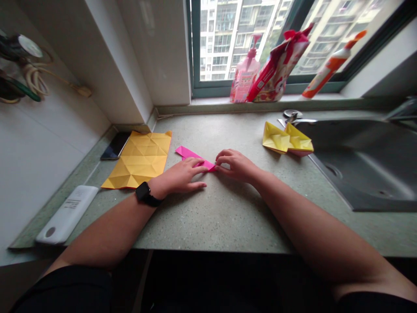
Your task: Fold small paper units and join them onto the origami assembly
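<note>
A narrow strip of folded magenta paper [194, 155] lies on the speckled green stone counter [228, 217], its pointed end between both hands. The left hand's grip [180, 174] sits open, fingers flat across the crisp paper, while the right hand's grip [235, 166] pinches the tip. A creased yellow origami sheet [140, 158] lies to the left.

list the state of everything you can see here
left hand, fingers resting on the pink origami paper
right hand, fingertips at the paper's end
pink origami paper, folded into a narrow strip
orange origami sheet, opened flat, creased
yellow paper boats, two, folded, touching
smartphone, lying flat
orange bottle, tilted against the window frame
</note>
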